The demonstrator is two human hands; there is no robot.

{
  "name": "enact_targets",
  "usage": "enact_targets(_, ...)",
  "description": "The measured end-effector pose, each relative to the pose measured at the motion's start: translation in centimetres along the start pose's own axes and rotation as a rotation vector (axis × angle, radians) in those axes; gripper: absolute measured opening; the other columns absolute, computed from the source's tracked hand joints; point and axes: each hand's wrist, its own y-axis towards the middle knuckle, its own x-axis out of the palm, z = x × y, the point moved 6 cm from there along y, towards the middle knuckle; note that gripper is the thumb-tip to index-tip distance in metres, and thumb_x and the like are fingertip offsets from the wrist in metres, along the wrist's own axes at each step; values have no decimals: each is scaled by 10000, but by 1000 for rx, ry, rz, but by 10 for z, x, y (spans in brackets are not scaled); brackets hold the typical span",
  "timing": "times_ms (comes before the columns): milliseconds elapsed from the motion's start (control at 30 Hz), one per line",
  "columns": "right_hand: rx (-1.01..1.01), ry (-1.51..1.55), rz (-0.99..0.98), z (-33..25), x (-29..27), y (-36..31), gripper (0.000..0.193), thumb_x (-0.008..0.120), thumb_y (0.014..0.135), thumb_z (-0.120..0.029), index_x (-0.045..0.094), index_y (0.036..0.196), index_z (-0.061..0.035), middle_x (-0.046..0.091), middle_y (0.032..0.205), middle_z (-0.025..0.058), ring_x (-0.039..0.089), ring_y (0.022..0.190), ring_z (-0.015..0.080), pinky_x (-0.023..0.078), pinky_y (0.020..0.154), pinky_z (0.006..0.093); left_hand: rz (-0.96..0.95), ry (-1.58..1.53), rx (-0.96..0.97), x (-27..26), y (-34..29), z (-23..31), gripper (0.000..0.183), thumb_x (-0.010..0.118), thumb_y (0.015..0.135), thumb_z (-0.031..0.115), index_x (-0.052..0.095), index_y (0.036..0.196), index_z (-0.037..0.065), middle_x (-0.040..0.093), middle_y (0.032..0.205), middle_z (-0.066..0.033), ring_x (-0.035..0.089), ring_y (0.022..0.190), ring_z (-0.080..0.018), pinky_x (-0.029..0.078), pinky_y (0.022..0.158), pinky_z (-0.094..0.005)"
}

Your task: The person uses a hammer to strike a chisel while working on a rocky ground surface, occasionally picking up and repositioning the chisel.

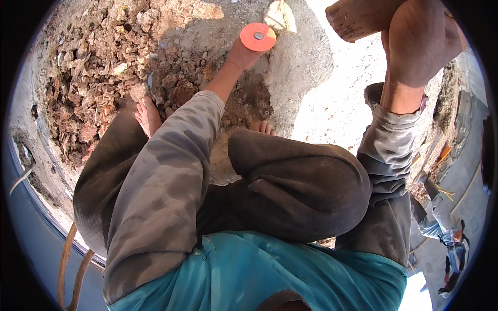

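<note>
My left hand (242, 56) is closed around a chisel (258, 36) with a round orange-red hand guard. The chisel's metal struck end shows in the middle of the disc; its shaft and tip are hidden below. Under it lies broken, stony ground beside a grey concrete surface (303, 57). High at the right, my right hand (423, 44) is closed in a fist on a hammer (360, 19). Its thick, brown, worn head points left, above the level of the chisel; most of its handle is out of sight.
A heap of rubble (98, 78) lies at the left, against my bare left foot (149, 116). The toes of my right foot (263, 127) show near the chisel. A pale stone (280, 16) lies just beyond the guard. Another person (448, 236) is far off at the lower right.
</note>
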Motion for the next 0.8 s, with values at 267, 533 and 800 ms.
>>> enact_targets(267,1021,-77,-535,116,11,-166,319,597,841,-143,505,1079,49,594,750,91,616,556,147,518,466,287,-133,-256,-249,0,10,5,392,700,845,234,583,1179,65,641,1082,-48,591,951,-142,489,854,-319)
enact_targets(533,153,-33,41,-10,17,3,231,632,900,-191,576,980,17,579,651,52,580,521,110,484,460,241,53,-83,-5,1,-3,-32,457,707,827,362,555,1171,101,610,909,9,588,771,-112,510,703,-315)
enact_targets(800,1016,-446,-806,112,33,-155,271,614,895,-165,528,1096,-5,552,704,18,598,605,109,495,528,271,70,59,-25,6,2,-35,468,735,815,322,556,1192,110,633,966,-6,600,833,-118,510,721,-304)
